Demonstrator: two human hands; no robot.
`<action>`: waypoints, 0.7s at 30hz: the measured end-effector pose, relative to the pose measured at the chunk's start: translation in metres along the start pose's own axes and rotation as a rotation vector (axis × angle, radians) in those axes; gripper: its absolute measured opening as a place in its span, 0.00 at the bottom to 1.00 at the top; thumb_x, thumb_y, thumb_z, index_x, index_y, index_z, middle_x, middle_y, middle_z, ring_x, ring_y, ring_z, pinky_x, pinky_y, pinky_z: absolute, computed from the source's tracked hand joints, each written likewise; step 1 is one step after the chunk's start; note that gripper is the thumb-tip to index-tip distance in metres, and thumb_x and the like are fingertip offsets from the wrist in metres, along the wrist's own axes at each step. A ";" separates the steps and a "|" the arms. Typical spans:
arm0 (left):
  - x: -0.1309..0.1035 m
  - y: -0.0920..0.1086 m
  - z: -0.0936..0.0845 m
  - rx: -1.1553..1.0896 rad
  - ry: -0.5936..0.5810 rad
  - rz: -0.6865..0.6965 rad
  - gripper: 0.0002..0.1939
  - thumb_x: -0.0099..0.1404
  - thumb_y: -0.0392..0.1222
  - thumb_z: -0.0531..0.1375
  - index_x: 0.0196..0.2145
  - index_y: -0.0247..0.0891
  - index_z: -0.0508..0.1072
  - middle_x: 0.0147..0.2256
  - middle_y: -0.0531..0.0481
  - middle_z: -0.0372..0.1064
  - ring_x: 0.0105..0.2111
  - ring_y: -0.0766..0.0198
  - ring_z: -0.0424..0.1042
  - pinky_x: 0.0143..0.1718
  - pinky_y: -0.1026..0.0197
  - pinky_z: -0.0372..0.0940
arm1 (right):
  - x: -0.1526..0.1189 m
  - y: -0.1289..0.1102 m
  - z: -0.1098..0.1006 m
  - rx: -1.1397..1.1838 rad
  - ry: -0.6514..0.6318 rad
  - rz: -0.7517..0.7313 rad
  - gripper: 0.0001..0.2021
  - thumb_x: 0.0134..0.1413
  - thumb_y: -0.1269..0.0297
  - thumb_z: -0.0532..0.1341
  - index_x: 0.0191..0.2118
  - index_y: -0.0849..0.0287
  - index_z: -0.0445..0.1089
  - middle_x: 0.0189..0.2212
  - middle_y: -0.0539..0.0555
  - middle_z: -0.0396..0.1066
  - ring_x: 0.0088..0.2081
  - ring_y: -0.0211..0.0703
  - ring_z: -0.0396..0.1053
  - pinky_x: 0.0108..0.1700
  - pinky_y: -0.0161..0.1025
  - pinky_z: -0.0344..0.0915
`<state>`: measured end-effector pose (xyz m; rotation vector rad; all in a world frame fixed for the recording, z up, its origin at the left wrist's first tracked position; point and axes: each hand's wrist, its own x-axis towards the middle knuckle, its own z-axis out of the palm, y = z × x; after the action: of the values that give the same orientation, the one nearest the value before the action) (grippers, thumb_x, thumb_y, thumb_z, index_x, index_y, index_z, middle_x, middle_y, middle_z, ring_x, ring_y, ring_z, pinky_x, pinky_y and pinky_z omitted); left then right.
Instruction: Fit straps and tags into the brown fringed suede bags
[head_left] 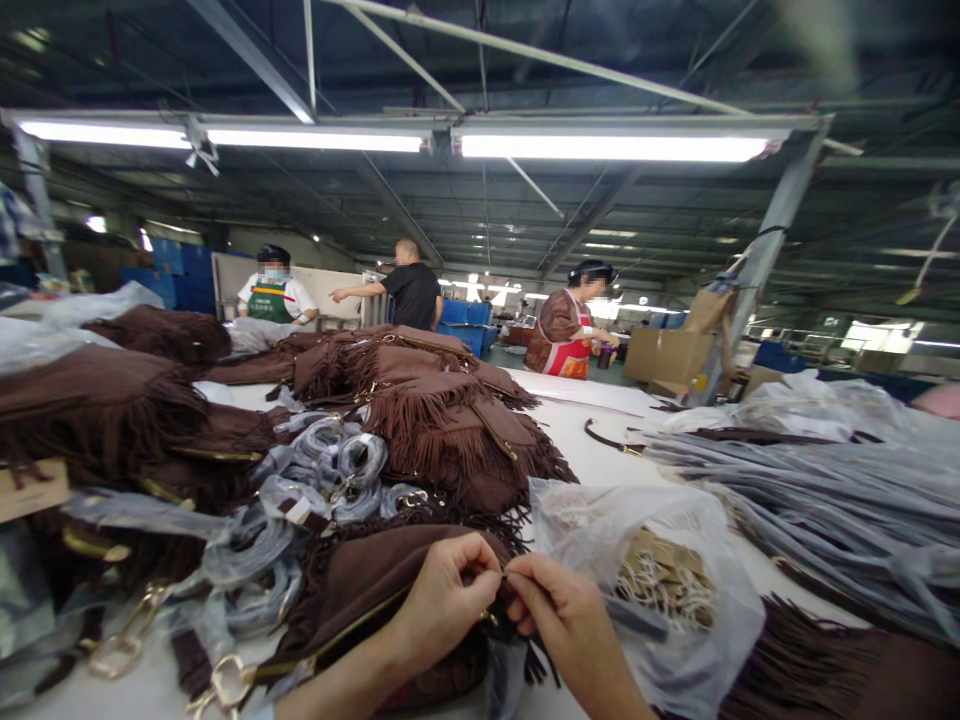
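At the lower middle, my left hand [455,585] is closed, with thumb and forefinger pinched on something too small to make out. My right hand [550,600] is closed too, its fingertips meeting those of the left hand. Both hands are over the end of a brown fringed bag [360,575] with a gold zipper. Dark fringe strands and a bit of metal hardware show just below the fingertips. Right of my hands lies a clear plastic bag [577,510] holding brown paper tags [666,575] with white strings.
Brown fringed bags [442,420] are piled behind and to the left. Plastic-wrapped coiled straps [330,460] with gold rings lie left of centre. Long wrapped straps [810,500] cover the white table [607,395] at right. Three people stand beyond, near cardboard boxes [667,355].
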<state>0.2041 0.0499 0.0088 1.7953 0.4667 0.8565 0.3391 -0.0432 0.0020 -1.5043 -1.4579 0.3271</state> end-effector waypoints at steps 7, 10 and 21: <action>-0.004 -0.008 0.005 0.099 0.010 0.013 0.05 0.54 0.33 0.53 0.23 0.35 0.67 0.21 0.54 0.63 0.23 0.68 0.60 0.23 0.68 0.53 | -0.003 0.000 -0.002 -0.198 -0.009 -0.159 0.15 0.63 0.65 0.50 0.26 0.55 0.65 0.21 0.47 0.65 0.24 0.39 0.66 0.28 0.34 0.58; -0.003 -0.007 0.005 0.095 0.001 0.018 0.05 0.54 0.34 0.53 0.23 0.35 0.67 0.21 0.54 0.63 0.23 0.68 0.61 0.24 0.68 0.53 | -0.002 0.001 0.001 -0.205 -0.017 -0.139 0.15 0.64 0.65 0.50 0.26 0.55 0.64 0.21 0.47 0.65 0.24 0.40 0.66 0.29 0.34 0.58; 0.015 -0.011 -0.005 -0.125 -0.187 -0.174 0.06 0.51 0.39 0.58 0.27 0.34 0.69 0.22 0.54 0.67 0.22 0.67 0.64 0.24 0.67 0.60 | -0.057 -0.020 -0.001 -0.602 -0.324 -0.169 0.03 0.55 0.66 0.62 0.31 0.52 0.71 0.29 0.47 0.75 0.32 0.42 0.74 0.32 0.32 0.65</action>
<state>0.2111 0.0673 0.0043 1.6739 0.4314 0.5784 0.3140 -0.0970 -0.0064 -1.8365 -2.0536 0.0202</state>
